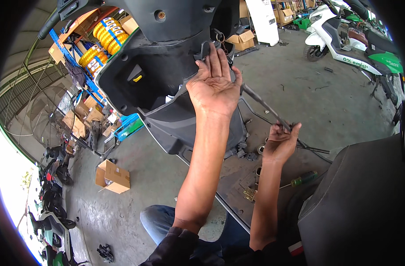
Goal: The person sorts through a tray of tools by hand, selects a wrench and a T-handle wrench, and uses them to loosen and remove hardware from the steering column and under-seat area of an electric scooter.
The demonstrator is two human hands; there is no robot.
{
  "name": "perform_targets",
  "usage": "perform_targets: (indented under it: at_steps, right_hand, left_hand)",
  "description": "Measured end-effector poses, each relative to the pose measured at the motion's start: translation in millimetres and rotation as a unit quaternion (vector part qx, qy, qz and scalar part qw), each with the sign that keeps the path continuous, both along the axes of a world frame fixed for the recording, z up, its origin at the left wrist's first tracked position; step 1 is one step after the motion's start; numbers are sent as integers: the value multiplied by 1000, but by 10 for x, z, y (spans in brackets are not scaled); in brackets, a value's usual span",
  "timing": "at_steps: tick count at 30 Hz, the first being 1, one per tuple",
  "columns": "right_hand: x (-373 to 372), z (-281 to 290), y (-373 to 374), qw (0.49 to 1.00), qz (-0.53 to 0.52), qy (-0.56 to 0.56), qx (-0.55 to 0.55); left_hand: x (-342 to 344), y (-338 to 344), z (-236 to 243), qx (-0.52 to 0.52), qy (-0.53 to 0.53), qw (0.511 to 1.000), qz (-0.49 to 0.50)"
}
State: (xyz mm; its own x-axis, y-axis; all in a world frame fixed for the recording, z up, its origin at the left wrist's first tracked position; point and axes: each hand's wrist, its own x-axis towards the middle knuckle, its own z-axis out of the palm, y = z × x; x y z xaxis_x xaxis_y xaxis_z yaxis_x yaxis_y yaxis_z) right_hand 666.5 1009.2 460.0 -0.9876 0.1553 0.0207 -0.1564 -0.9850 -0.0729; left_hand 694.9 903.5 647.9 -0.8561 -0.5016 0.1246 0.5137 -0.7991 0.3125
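Observation:
My left hand (pixel 216 86) is raised palm up with its fingers stretched out, against the black front panel (pixel 167 48) of a scooter. Its fingertips reach a small black hook-like part near the hanging keys (pixel 219 37). Lower and to the right, my right hand (pixel 281 141) is closed around one end of a long dark cable-like strip (pixel 262 103). The strip slants up and left, passing behind my left hand, where its far end is hidden. Thinner black cables (pixel 315 150) trail out to the right of my right hand.
A green-handled screwdriver (pixel 304 178) and small brass-coloured metal parts (pixel 250 194) lie on the scooter's footboard. The dark seat (pixel 357 195) fills the lower right. An open cardboard box (pixel 113 176) stands on the floor at left; a white-and-green scooter (pixel 344 44) is parked at back right.

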Motion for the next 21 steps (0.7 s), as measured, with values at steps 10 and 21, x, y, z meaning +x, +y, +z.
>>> perform_targets:
  at_steps: [10, 21]
  right_hand:
    - [392, -666, -215, 883, 117, -181, 417]
    - [463, -1400, -492, 812, 167, -92, 552]
  left_hand:
    - [6, 41, -151, 88, 79, 993, 23]
    - [-214, -70, -189, 179, 179, 966, -56]
